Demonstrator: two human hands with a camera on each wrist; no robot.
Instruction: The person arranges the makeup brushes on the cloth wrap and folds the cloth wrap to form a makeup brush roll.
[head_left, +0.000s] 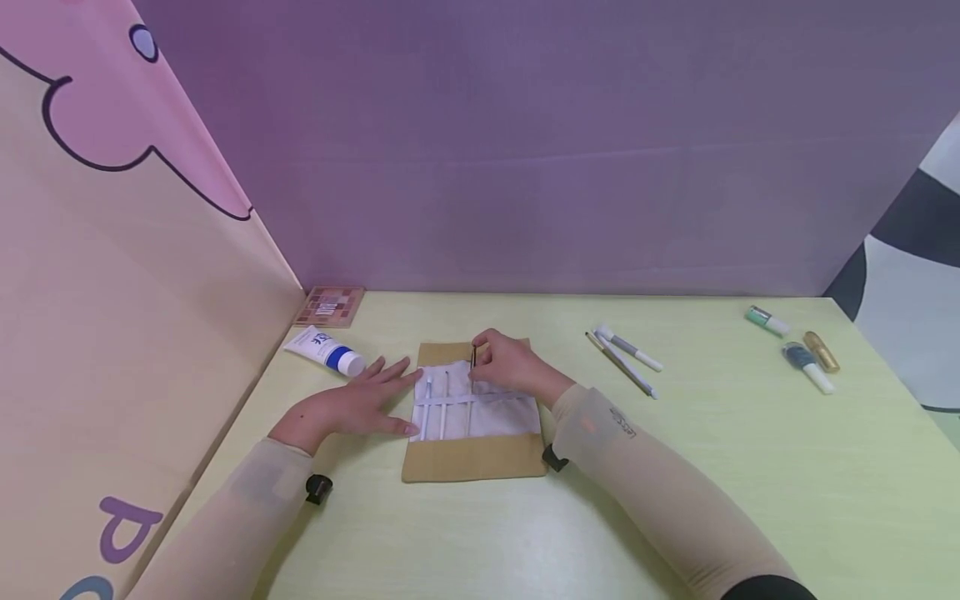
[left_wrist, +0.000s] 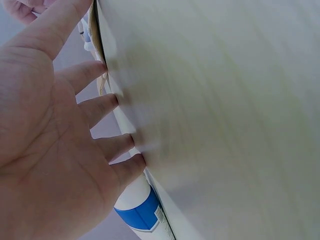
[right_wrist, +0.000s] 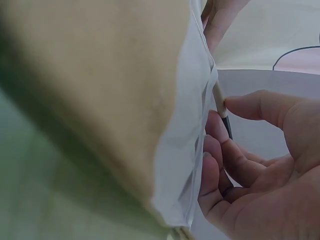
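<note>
A fabric roll pouch (head_left: 474,460), tan with a white inner panel, lies unrolled on the table. My left hand (head_left: 351,408) rests at its left edge, fingers spread, the thumb and fingertips reaching the fabric. Between thumb and fingers my right hand (head_left: 516,367) pinches a slim stick (right_wrist: 219,99), beige with a dark end. The stick stands along the white panel, its lower part down behind the lilac strap (head_left: 491,398). Two other slim white sticks, a left one (head_left: 427,408) and a middle one (head_left: 445,408), sit under the strap.
A white tube (head_left: 318,348) with a blue band lies just beyond my left fingers, near a pink patterned flat box (head_left: 330,307). Several pens and sticks (head_left: 622,358) lie right of the pouch. Small capped bottles (head_left: 806,367) are farther right. A purple backdrop (head_left: 562,208) stands behind the table.
</note>
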